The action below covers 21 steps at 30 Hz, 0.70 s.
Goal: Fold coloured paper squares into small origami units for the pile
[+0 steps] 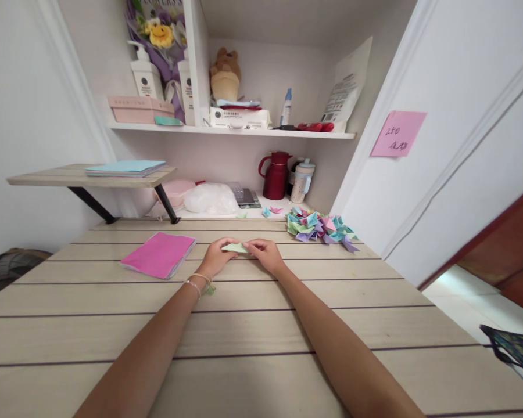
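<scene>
Both my hands rest on the wooden table [244, 325] and pinch a small folded piece of pale green paper [234, 248] between them. My left hand [217, 257] grips its left end, fingers curled; a bead bracelet sits on that wrist. My right hand [265, 253] presses and pinches the right end. To the left lies a stack of pink paper sheets [159, 254]. A pile of folded coloured paper pieces [319, 226] lies at the back right of the table.
A low shelf [91, 175] at the left holds blue paper. Behind stand a red jug [276, 175], a cup [303, 180] and a plastic bag [211, 199]. An upper shelf carries bottles, boxes and a plush toy. A pink note [397, 133] sticks on the right wall.
</scene>
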Tool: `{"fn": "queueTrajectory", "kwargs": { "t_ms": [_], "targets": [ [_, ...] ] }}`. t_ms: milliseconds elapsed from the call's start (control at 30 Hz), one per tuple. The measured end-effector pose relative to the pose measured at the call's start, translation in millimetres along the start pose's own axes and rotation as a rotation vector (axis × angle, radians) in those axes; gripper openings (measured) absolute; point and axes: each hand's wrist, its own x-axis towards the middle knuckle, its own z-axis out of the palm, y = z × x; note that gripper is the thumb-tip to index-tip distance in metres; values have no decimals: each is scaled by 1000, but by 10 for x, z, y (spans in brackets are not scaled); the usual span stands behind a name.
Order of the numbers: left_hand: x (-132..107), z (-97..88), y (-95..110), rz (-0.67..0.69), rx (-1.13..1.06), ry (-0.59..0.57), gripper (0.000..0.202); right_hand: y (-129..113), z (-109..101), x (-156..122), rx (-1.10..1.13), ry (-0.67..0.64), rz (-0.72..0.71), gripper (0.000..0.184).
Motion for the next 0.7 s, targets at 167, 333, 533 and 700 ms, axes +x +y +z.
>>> {"fn": "queueTrajectory", "kwargs": {
  "t_ms": [167,333,533,700],
  "targets": [
    [16,-23,-38,4,18,2,33,-23,8,-7,20,-28,11,35],
    [19,-18,-56,19,11,3,36,11,23,-1,38,-38,32,38],
    [11,-3,-51,24,42,-14,40,2,15,1,37,-43,33,35],
    [-3,7,-27,49,81,-37,38,2,33,0,153,-47,70,35]
  ]
}}
